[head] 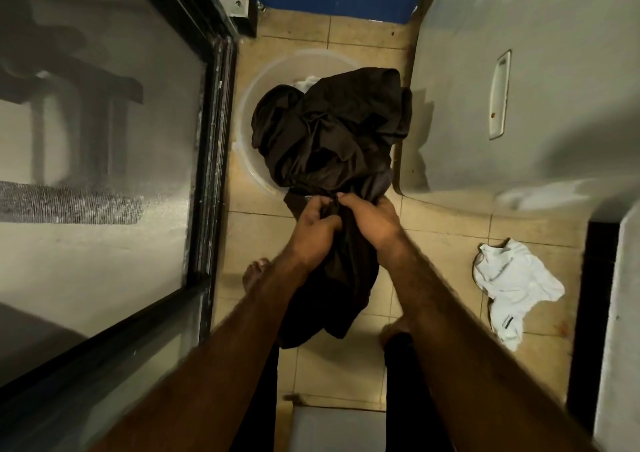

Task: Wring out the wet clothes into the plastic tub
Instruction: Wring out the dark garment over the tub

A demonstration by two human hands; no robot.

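A large dark brown garment (329, 133) hangs bunched above a pale translucent plastic tub (256, 81) on the tiled floor. My left hand (313, 226) and my right hand (372, 216) grip the cloth side by side at its gathered middle, fingers curled into the fabric. The upper part of the garment billows over the tub and hides most of it. The lower part droops between my forearms toward my feet. A bit of white cloth (306, 83) shows inside the tub behind the dark garment.
A white garment (512, 282) lies crumpled on the floor at the right. A glass door with a black frame (211, 161) lines the left side, a grey wall (519, 71) the right. My bare feet (254, 273) stand on the tiles near the tub.
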